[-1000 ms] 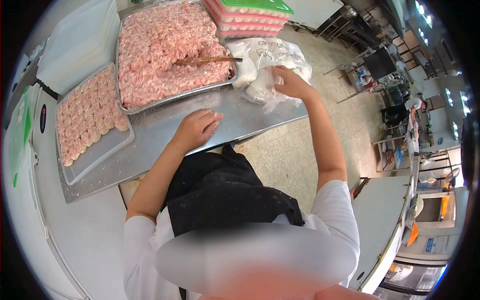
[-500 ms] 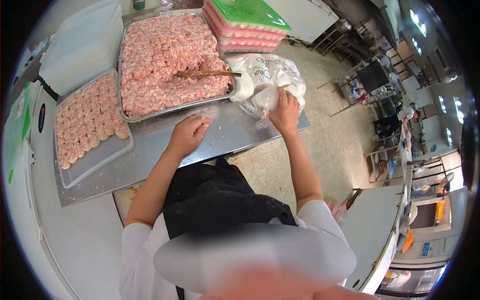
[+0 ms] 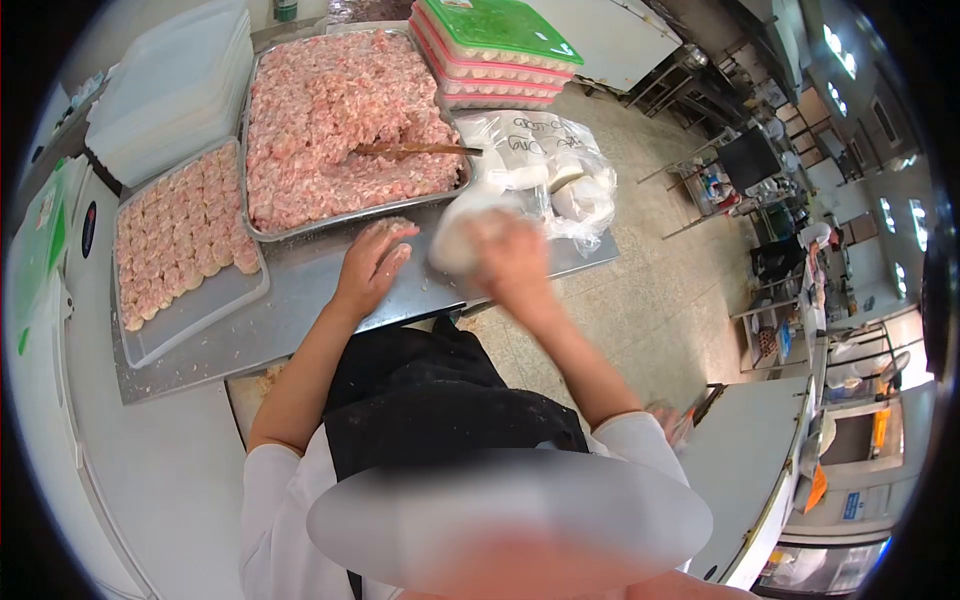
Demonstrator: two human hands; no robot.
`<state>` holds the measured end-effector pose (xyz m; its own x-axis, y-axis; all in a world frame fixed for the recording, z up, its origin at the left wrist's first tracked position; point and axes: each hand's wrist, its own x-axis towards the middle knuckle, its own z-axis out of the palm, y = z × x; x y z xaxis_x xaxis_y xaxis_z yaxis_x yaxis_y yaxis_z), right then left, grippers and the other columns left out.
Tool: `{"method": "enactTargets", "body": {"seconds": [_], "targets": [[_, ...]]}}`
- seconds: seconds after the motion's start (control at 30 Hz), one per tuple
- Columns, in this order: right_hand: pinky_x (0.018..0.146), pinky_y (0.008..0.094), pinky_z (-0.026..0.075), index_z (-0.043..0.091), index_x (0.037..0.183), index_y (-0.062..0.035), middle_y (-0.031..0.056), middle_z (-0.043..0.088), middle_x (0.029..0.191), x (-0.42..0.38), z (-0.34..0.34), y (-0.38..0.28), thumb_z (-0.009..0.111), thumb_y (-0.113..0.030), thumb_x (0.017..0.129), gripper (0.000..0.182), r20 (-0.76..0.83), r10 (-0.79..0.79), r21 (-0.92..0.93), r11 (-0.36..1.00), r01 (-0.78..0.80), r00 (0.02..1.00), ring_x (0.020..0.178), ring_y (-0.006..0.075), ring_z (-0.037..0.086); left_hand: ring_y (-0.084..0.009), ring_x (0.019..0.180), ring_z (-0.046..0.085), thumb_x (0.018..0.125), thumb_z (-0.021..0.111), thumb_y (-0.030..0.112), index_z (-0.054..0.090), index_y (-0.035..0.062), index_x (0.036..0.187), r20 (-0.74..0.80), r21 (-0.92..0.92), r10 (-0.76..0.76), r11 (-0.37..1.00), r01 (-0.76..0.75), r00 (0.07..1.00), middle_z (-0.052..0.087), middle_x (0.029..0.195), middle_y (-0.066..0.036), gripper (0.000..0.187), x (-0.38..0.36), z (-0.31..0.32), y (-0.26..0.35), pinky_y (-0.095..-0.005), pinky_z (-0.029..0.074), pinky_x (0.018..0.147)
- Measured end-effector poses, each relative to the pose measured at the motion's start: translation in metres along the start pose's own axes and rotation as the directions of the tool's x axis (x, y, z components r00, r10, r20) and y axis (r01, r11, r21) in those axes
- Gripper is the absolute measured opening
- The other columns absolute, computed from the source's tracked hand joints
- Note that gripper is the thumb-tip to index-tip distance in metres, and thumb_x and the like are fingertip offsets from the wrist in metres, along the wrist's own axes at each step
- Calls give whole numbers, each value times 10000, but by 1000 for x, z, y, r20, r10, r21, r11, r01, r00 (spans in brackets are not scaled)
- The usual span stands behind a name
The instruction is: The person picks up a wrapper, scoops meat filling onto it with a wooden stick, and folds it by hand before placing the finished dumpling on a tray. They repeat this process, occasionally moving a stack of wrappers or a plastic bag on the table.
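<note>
Holding a pale wrapper stack point(image 3: 462, 238), blurred, just below the meat tray point(image 3: 350, 120), the right hand point(image 3: 510, 255) grips it closed. The left hand point(image 3: 375, 262) rests half-open, empty, on the table point(image 3: 300, 300) beside it. Likely peeling a wrapper next; fingertips must separate one.

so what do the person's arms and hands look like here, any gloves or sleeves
Both hands are bare, with no gloves, rings or watch visible. The left hand has bits of pale residue on its fingers; the right hand is motion-blurred, so detail there is unclear. The forearms are uncovered up to short white sleeves at the upper arms. A black apron covers the front of the white shirt.
</note>
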<state>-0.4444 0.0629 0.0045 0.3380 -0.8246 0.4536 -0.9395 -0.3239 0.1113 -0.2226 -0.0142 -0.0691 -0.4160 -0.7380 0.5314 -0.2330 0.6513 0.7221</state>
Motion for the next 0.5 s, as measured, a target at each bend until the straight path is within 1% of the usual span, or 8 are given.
{"method": "enactTargets", "body": {"seconds": [0.07, 0.13, 0.17, 0.23, 0.27, 0.37, 0.43, 0.5], "targets": [[1012, 493, 361, 473, 1332, -109, 151, 528, 1252, -10, 18, -11, 813, -213, 621, 796, 85, -123, 144, 983, 110, 989, 1203, 350, 454, -344, 1204, 473, 827, 661, 228, 535, 78, 1262, 69, -125, -9, 992, 17, 998, 529, 1277, -188, 477, -1, -1, -4, -407, 372, 1012], [1011, 475, 365, 437, 1369, -100, 168, 485, 1317, -2, 9, 12, 781, -258, 694, 774, 75, -176, 511, 852, 114, 981, 1218, 349, 449, -341, 1242, 443, 791, 691, 271, 460, 69, 1328, 123, -92, -45, 994, 57, 991, 472, 1337, -192, 619, -2, -2, 2, -395, 347, 1038], [1011, 475, 365, 437, 1369, -100, 168, 485, 1317, -3, 8, 18, 781, -258, 694, 774, 84, -177, 522, 846, 108, 981, 1218, 349, 449, -338, 1281, 412, 754, 722, 315, 385, 59, 1393, 209, -72, -72, 994, 88, 975, 415, 1396, -196, 766, -6, 1, 8, -383, 321, 1064], [1012, 424, 370, 413, 1383, -67, 163, 459, 1356, 3, 11, 29, 736, -256, 778, 711, 138, 81, 475, 869, -138, 987, 1237, 334, 449, -369, 1282, 401, 709, 770, 318, 310, 85, 1430, 236, -54, -67, 995, 82, 970, 430, 1383, -202, 887, -4, 7, 19, -414, 328, 1064], [989, 379, 382, 370, 1400, -20, 168, 448, 1372, 2, 24, 25, 683, -227, 849, 666, 304, 195, 628, 694, -350, 932, 1253, 295, 440, -379, 1274, 402, 702, 774, 297, 302, 80, 1433, 211, -18, -91, 995, 96, 973, 422, 1390, -200, 897, -4, 15, 20, -417, 323, 1067], [1021, 408, 358, 378, 1356, 65, 263, 472, 1317, -6, 69, -3, 687, -240, 835, 678, 100, 301, 826, 506, -247, 949, 1209, 388, 464, -391, 1254, 409, 657, 794, 235, 303, 67, 1433, 143, -31, -189, 980, 196, 971, 421, 1385, -199, 934, -4, 22, 26, -432, 314, 1071], [1036, 428, 342, 355, 1368, 54, 257, 439, 1350, -1, 35, -19, 695, -216, 826, 695, 71, 186, 788, 592, -170, 980, 1230, 400, 441, -380, 1241, 416, 637, 789, 196, 326, 82, 1428, 53, 60, -4, 998, 1, 999, 435, 1365, -198, 924, -9, 4, 33, -444, 323, 1062], [1022, 443, 350, 352, 1366, 56, 256, 447, 1337, 13, -2, -37, 707, -232, 815, 716, -97, 84, 731, 682, 13, 992, 1213, 409, 445, -373, 1236, 416, 646, 777, 165, 353, 95, 1418, 9, 93, 32, 995, -33, 999, 438, 1355, -199, 884, -10, -29, 65, -446, 331, 1057]]}}
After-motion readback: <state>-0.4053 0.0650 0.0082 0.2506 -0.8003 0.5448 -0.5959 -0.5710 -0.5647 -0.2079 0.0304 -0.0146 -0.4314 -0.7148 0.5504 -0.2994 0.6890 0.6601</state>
